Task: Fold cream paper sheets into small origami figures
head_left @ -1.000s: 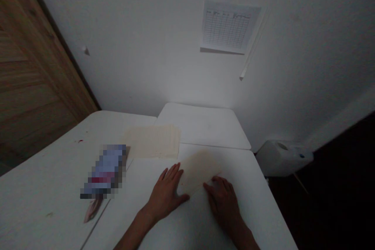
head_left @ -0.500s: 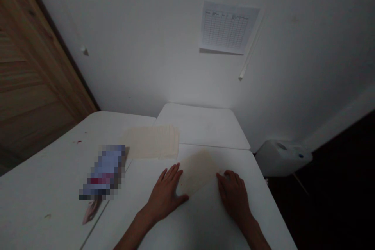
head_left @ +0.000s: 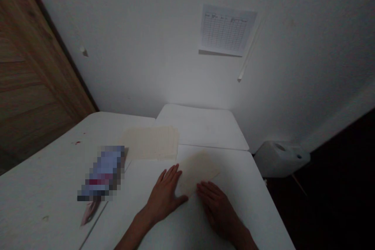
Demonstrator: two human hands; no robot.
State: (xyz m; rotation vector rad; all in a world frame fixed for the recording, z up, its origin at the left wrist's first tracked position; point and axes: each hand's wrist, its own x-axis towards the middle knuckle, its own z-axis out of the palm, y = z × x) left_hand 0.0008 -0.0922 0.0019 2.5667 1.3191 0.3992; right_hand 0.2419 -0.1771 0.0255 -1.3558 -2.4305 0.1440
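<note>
Head view: the left hand (head_left: 164, 196) lies flat, its grip spread, against the edge of a cream paper sheet (head_left: 199, 172). The right hand (head_left: 216, 211), grip flat with fingers together, meets the sheet's near edge, pinching nothing, on the white bench (head_left: 43, 199). Farther off, a pixelated packet (head_left: 102, 172) is unreadable beside a paper stack (head_left: 150, 142).

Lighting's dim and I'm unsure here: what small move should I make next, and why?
Probably slide the right hand a little onto the cream sheet: its fingers only reach the sheet's near edge, while the left hand lies against its left side. Both hands could then steady the sheet, which sits askew on the white table.
</note>
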